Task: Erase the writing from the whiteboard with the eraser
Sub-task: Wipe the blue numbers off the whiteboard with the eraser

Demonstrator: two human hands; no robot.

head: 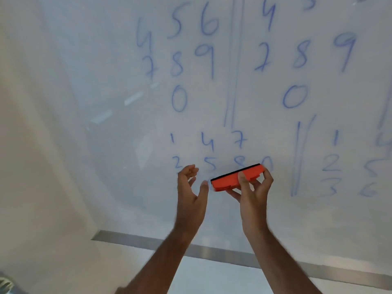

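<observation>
While the right hand (253,194) pinches the orange eraser (236,177) by its edges, black felt side toward the whiteboard (84,60), the left hand (191,192) hovers released at its nine o'clock. The felt should press flat and sweep in overlapping strokes. Blue digits (209,153) fill the board toward twelve: 147 and 258 nearest, then 0, 789, 456, in columns split by lines.

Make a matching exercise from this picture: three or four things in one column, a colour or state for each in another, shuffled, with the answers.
Things:
1. eraser
2. left hand
3. right hand
4. writing

Colour or state:
A. blue
B. orange with a black strip
C. open, holding nothing
D. gripping the eraser

Pairs: 1-B, 2-C, 3-D, 4-A
</observation>
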